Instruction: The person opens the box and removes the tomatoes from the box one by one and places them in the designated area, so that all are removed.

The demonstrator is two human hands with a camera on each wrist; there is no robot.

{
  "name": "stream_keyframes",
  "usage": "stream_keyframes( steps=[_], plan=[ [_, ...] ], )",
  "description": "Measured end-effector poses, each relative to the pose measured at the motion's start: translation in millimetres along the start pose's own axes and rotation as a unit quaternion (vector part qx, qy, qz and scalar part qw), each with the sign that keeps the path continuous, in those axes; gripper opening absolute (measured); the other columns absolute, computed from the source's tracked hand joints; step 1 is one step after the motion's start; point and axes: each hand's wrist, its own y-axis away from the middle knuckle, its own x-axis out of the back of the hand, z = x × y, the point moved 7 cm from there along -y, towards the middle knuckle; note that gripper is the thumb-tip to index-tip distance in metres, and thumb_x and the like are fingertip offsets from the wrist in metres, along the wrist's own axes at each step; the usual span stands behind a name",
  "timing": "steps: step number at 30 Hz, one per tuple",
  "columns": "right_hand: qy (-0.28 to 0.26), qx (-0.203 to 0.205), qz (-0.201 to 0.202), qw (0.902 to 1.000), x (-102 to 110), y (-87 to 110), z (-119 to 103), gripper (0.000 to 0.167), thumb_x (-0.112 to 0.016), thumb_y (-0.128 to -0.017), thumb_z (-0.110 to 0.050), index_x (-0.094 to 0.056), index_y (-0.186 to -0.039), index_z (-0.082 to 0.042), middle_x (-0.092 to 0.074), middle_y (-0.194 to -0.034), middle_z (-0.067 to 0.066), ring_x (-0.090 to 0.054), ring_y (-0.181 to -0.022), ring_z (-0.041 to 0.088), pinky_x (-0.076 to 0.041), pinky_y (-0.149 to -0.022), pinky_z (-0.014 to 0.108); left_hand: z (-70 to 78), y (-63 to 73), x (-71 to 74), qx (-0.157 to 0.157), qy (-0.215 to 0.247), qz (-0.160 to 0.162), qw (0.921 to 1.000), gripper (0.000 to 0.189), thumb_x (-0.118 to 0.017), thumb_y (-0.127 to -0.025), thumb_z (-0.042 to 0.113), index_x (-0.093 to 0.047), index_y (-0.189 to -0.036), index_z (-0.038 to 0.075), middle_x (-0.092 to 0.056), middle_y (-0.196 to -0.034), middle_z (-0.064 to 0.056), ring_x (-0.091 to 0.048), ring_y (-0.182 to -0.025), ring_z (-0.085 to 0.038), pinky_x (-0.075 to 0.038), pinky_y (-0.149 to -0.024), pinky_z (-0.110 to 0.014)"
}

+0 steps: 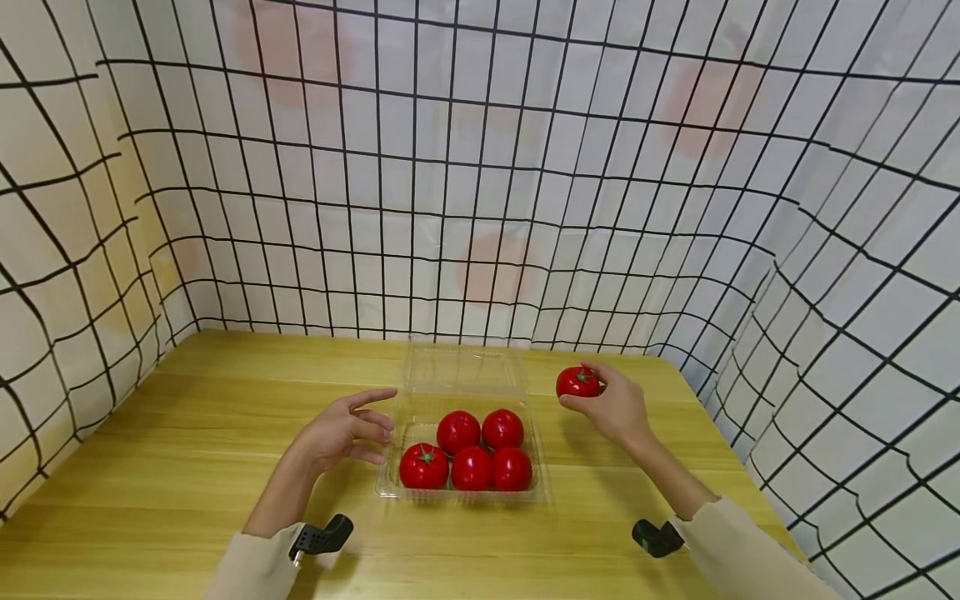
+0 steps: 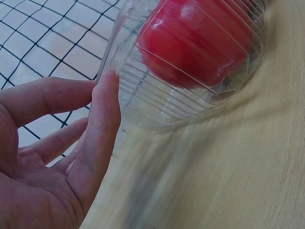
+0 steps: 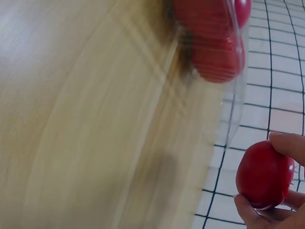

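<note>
In the head view a clear plastic clamshell box [image 1: 420, 417] stands open on the table, with several red tomatoes inside. A front-left tomato [image 1: 423, 467] shows its green stem. My left hand [image 1: 341, 433] is at the box's left side, fingers extended and spread. In the left wrist view its fingertips are right at the rim of the ribbed box wall [image 2: 157, 107]. My right hand [image 1: 621, 408] holds a single tomato [image 1: 576, 382] between thumb and fingers, above the table right of the box. The right wrist view shows this tomato [image 3: 262, 174] up close, green stem side partly hidden.
The box's transparent lid [image 1: 465, 371] lies folded back behind it. A wooden table [image 1: 187, 433] extends to white walls [image 1: 480, 167] with a black grid at the back and sides. Black wrist-worn devices, such as the one [image 1: 326, 535] by the left sleeve, stick out inward.
</note>
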Motion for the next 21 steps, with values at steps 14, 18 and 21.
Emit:
stream_keyframes(
  steps=[14, 18, 21],
  plan=[
    [0.014, -0.03, 0.009, 0.9994, -5, -2.8, 34, 0.073, -0.081, -0.085, -0.03, -0.052, -0.146, -0.002, -0.057, -0.142, 0.025, -0.057, -0.126, 0.044, -0.054, -0.101, 0.056, -0.5, -0.3, 0.6, 0.001, -0.003, 0.003, 1.0, 0.077, -0.063, -0.089, -0.006, -0.031, -0.158, 0.002, -0.064, -0.103, -0.014, -0.069, -0.083, -0.02, -0.065, -0.071, -0.04],
    [0.009, -0.039, 0.013, 0.9991, -8, -4.8, 42, 0.073, -0.081, -0.085, -0.031, -0.052, -0.146, -0.002, -0.057, -0.143, 0.025, -0.057, -0.126, 0.045, -0.053, -0.102, 0.056, -0.7, -0.1, 0.2, 0.0, -0.001, 0.001, 1.0, 0.077, -0.063, -0.089, -0.006, -0.031, -0.158, 0.002, -0.064, -0.102, -0.012, -0.069, -0.083, -0.019, -0.065, -0.071, -0.04],
    [0.003, -0.042, 0.016, 0.999, -11, -6.2, 47, 0.074, -0.08, -0.086, -0.03, -0.051, -0.147, -0.001, -0.056, -0.143, 0.026, -0.056, -0.126, 0.046, -0.053, -0.102, 0.056, -0.8, 0.2, 0.0, 0.0, -0.002, 0.001, 1.0, 0.077, -0.063, -0.089, -0.006, -0.031, -0.158, 0.003, -0.064, -0.101, -0.01, -0.068, -0.082, -0.019, -0.065, -0.071, -0.04]
  ],
)
